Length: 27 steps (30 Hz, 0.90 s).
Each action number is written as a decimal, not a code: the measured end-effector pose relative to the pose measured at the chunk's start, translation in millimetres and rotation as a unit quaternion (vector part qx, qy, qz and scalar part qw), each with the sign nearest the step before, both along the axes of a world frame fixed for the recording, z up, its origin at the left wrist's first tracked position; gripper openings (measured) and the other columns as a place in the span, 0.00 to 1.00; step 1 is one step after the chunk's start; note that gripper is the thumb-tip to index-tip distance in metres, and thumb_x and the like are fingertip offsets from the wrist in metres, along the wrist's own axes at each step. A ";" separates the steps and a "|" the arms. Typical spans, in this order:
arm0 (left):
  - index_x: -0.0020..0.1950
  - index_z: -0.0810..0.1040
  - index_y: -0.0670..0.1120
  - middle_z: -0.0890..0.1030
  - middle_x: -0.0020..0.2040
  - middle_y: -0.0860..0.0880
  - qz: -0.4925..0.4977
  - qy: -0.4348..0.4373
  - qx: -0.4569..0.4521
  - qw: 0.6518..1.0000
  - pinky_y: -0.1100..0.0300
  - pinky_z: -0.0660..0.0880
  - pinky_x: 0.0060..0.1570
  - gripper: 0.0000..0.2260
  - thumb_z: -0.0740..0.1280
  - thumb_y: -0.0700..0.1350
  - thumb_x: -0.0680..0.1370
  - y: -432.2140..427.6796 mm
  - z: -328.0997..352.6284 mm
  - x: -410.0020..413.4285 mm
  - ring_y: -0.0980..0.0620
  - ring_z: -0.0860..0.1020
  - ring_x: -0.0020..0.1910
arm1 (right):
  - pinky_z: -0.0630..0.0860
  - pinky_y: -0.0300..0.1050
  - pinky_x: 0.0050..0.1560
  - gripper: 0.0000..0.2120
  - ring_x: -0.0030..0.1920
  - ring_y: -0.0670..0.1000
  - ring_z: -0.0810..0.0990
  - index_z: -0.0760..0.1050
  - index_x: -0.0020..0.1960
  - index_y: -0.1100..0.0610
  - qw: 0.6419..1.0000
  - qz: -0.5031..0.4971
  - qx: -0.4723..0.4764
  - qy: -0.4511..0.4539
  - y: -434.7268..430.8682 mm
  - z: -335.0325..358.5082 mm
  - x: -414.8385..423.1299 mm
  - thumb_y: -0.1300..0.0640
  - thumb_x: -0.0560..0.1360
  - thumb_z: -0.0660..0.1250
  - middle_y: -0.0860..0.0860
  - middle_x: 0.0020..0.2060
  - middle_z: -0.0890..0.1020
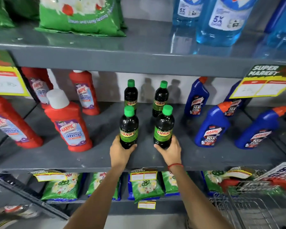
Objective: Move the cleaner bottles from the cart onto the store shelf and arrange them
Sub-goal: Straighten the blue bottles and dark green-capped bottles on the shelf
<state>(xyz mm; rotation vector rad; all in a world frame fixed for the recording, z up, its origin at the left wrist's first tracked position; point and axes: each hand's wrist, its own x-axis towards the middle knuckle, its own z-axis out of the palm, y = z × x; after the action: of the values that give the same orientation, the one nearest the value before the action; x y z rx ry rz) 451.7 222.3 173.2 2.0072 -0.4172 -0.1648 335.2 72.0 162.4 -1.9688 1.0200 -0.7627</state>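
Sunny bottles (128, 128): dark, green caps, green-yellow labels
Left-side bottles (68, 123): red, white caps
Right-side bottles (211, 126): blue, orange caps
Shelf (96, 156): grey
Upper-left pouch (79, 15): green, white

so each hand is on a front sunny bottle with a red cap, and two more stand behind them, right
Not quite: the caps are green, not red, as the head view shows. The left hand and right hand each hold a front Sunny bottle, with two more behind.
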 end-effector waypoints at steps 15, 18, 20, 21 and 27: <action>0.53 0.74 0.47 0.76 0.51 0.43 0.201 -0.082 -0.141 0.966 0.48 0.78 0.47 0.14 0.73 0.44 0.70 199.9 4.1 73.7 0.46 0.77 0.46 | 0.72 0.34 0.55 0.27 0.51 0.48 0.75 0.71 0.62 0.59 0.979 0.178 -0.039 -0.095 190.1 9.6 92.7 0.46 0.67 0.68 0.53 0.51 0.75; 0.66 0.66 0.42 0.68 0.61 0.42 0.263 -0.068 -0.118 0.955 0.47 0.73 0.60 0.32 0.76 0.45 0.67 227.8 2.9 119.2 0.42 0.71 0.60 | 0.73 0.48 0.61 0.39 0.59 0.54 0.74 0.65 0.67 0.61 0.971 0.228 0.043 -0.063 204.6 11.4 141.5 0.50 0.62 0.76 0.56 0.59 0.73; 0.70 0.61 0.42 0.64 0.67 0.39 0.263 -0.055 -0.100 0.958 0.44 0.67 0.67 0.41 0.78 0.48 0.64 236.9 3.9 144.0 0.42 0.66 0.67 | 0.72 0.46 0.60 0.38 0.60 0.57 0.75 0.67 0.65 0.62 0.970 0.234 0.053 -0.050 206.0 11.9 163.2 0.52 0.60 0.78 0.60 0.59 0.75; 0.72 0.58 0.42 0.62 0.69 0.39 0.252 -0.043 -0.095 0.962 0.44 0.64 0.70 0.44 0.78 0.49 0.63 238.8 4.0 154.0 0.41 0.64 0.69 | 0.71 0.41 0.57 0.36 0.59 0.57 0.76 0.69 0.62 0.62 0.969 0.234 0.057 -0.048 205.8 12.2 170.1 0.53 0.60 0.79 0.60 0.57 0.77; 0.70 0.60 0.45 0.72 0.66 0.40 0.233 0.003 -0.049 0.971 0.42 0.70 0.65 0.48 0.78 0.57 0.57 238.9 5.1 183.4 0.40 0.71 0.65 | 0.71 0.25 0.49 0.31 0.54 0.49 0.78 0.70 0.62 0.58 0.961 0.231 0.131 -0.071 204.4 9.2 180.1 0.60 0.62 0.78 0.52 0.53 0.80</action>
<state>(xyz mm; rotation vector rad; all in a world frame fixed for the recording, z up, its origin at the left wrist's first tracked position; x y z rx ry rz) 635.1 461.2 178.3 1.9502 0.0573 0.1412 515.3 276.4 171.7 -1.7925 0.5116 -0.4707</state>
